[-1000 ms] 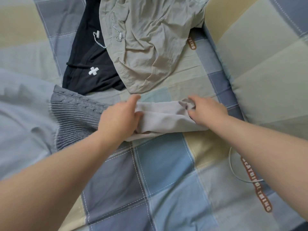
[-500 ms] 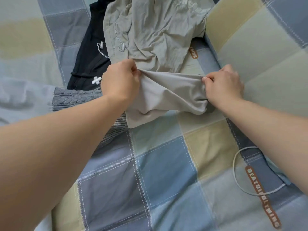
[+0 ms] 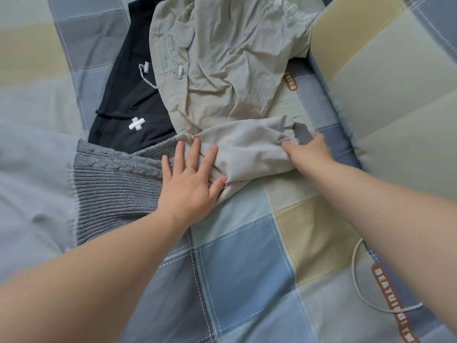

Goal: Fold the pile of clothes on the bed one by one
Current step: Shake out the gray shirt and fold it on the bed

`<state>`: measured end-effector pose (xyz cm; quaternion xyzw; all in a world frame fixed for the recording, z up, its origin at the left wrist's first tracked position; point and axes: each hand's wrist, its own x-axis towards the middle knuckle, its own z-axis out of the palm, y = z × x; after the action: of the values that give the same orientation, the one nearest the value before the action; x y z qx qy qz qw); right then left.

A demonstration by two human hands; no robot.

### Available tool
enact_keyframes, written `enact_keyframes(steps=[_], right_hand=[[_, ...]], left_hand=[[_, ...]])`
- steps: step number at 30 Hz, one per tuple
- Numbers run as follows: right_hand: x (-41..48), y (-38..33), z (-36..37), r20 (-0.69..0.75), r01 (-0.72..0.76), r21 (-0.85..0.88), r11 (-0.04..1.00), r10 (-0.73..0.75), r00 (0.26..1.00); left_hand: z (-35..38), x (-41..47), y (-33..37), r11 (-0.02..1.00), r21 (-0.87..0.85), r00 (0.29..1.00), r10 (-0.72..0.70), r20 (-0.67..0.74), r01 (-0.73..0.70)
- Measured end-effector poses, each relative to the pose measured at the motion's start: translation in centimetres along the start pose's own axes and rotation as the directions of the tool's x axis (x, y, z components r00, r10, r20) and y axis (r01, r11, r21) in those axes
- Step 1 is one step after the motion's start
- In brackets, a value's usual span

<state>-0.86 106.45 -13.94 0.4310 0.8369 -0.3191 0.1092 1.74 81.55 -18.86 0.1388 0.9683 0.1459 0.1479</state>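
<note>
Head view: the small pale-grey garment [image 3: 249, 149] lies half-folded mid-bed on the checked blue-and-yellow bed cover [image 3: 247, 268]; the left hand [image 3: 190, 179] presses it, fingers spread; the right hand [image 3: 309, 149] meets its right end, grip too blurred to tell; the crumpled beige drawstring garment [image 3: 235, 58], black garment [image 3: 128, 107] and grey ribbed knit [image 3: 116, 184] seemingly await folding.

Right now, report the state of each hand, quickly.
Left hand: open, fingers spread flat, pressing down on the grey garment.
Right hand: closed, pinching the grey garment's bunched edge; the hand is blurred.
</note>
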Motion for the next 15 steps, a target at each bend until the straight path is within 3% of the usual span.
enact_keyframes(steps=[4, 7, 9, 12, 14, 15], right_hand=[[2.0, 0.0, 0.0, 0.175, -0.114, 0.367, 0.923, 0.051, 0.983], [3.9, 0.8, -2.4, 0.140, -0.079, 0.429, 0.900, 0.020, 0.990], [5.0, 2.2, -4.1, 0.003, -0.008, 0.287, 0.958, 0.007, 1.000], [5.2, 3.0, -4.4, -0.167, 0.096, -0.128, 0.987, -0.117, 0.979], [2.6, 1.2, -3.3, -0.281, 0.242, -0.329, 0.913, -0.339, 0.898], [0.9, 0.2, -2.2, -0.284, 0.388, -0.379, 0.840, -0.504, 0.815]], left_hand=[[1.5, 0.4, -0.1, 0.998, 0.060, 0.998, -0.010, -0.064, 0.014], [1.6, 0.2, -0.1, 0.999, 0.054, 0.994, -0.003, -0.112, 0.009], [1.7, 0.2, -0.2, 0.998, 0.060, 0.994, 0.018, -0.111, -0.012], [1.8, 0.3, -0.3, 0.995, 0.088, 0.993, 0.051, -0.109, -0.041], [1.9, 0.4, -0.3, 0.994, 0.101, 0.992, 0.047, -0.114, -0.036], [1.9, 0.4, -0.2, 0.994, 0.101, 0.992, 0.043, -0.116, -0.031]])
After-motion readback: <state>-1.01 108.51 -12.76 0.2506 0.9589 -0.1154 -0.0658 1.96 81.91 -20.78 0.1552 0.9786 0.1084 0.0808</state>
